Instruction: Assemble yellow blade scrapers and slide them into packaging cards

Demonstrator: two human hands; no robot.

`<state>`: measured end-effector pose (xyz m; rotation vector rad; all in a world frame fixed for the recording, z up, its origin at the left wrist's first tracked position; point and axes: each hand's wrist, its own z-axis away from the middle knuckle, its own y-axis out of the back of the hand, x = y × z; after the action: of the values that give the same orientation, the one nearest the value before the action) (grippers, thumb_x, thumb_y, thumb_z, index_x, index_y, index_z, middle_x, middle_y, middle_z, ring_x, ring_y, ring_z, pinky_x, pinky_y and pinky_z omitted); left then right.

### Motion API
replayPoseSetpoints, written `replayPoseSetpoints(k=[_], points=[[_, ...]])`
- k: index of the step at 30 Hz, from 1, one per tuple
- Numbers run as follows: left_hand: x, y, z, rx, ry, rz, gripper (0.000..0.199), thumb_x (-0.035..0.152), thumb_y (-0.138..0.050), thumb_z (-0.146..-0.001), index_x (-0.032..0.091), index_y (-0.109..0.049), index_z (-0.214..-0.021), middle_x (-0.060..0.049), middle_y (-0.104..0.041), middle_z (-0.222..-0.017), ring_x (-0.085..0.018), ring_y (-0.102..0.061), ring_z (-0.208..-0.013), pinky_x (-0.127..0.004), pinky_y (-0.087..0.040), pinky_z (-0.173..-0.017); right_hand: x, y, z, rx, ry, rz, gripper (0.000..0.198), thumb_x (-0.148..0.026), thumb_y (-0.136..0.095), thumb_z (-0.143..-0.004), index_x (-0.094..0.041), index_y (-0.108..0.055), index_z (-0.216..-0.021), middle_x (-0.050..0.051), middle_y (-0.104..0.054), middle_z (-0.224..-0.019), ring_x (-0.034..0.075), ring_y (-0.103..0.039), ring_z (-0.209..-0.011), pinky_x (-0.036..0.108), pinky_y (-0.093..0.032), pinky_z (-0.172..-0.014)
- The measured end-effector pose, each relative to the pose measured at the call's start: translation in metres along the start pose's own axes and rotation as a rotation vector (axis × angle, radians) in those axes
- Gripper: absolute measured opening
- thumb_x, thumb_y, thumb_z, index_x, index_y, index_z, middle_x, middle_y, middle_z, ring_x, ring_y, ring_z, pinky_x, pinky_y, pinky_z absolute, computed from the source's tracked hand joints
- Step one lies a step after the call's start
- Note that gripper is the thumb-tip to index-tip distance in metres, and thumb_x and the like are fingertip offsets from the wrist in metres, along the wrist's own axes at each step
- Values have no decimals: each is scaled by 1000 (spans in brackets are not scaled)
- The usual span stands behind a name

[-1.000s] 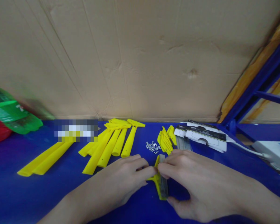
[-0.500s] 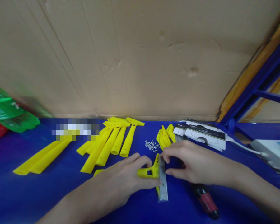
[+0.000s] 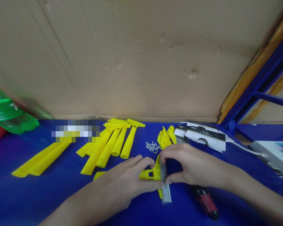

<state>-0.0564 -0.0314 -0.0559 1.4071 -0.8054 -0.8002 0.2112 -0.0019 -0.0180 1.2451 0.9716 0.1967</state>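
A yellow plastic scraper handle (image 3: 157,171) with a T-shaped head lies under my left hand (image 3: 126,179), which is closed round it near the head. Along the head's right edge sits a flat metal blade (image 3: 166,194), its lower end sticking out past the yellow plastic. The thumb and fingers of my right hand (image 3: 195,164) pinch this blade from the right side. Just beyond my fingers are a small heap of screws (image 3: 152,147) and several small yellow plates (image 3: 164,138). A black and red handle (image 3: 207,201), like a screwdriver's, lies below my right wrist.
More yellow scraper handles (image 3: 106,150) lie behind my left hand, others (image 3: 42,157) farther left. White and black blade boxes (image 3: 206,138) are at the back right, near a white cable and device (image 3: 271,157). Cardboard (image 3: 132,62) walls the back. A green bottle (image 3: 11,113) stands left.
My right thumb and fingers have closed onto the blade, with the thumb now on its edge. The blade's lower end has tilted slightly to the right. My left hand keeps its hold.
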Motion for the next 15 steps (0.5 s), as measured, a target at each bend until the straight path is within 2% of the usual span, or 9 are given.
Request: replayPoseSetpoints(k=[5, 9, 12, 15], points=[[-3, -1, 0, -22, -19, 51, 99, -12, -46, -85, 52, -35, -159, -7, -50, -141, -29, -62, -118, -43, -61, -91, 2, -5, -2, 46, -3, 29, 41, -38, -97, -71, -18, -72, -97, 4, -76, -97, 24, -70, -92, 31, -48, -79], [0, 0, 1, -19, 23, 56, 100, -14, -43, -83, 53, -38, -157, -6, -51, -138, -31, -61, -120, -47, -60, -93, 4, -7, -2, 66, 8, 13, 42, -42, -96, -71, -18, -72, -96, 4, -76, -96, 23, -70, -91, 31, -49, -78], [4, 4, 1, -7, 35, 59, 99, -15, -41, -81, 51, -41, -156, -6, -53, -136, -30, -61, -120, -48, -59, -97, 6, -2, -1, 52, 30, 30, 33, -37, -93, -76, -18, -75, -97, 5, -77, -97, 23, -71, -92, 31, -49, -81], [5, 8, -1, 13, 17, 64, 94, -15, -41, -83, 47, -47, -153, -5, -53, -136, -26, -62, -114, -42, -58, -96, 5, 6, 1, 29, 65, 76, 20, -23, -89, -82, -19, -78, -98, 5, -79, -100, 23, -72, -97, 32, -49, -87]])
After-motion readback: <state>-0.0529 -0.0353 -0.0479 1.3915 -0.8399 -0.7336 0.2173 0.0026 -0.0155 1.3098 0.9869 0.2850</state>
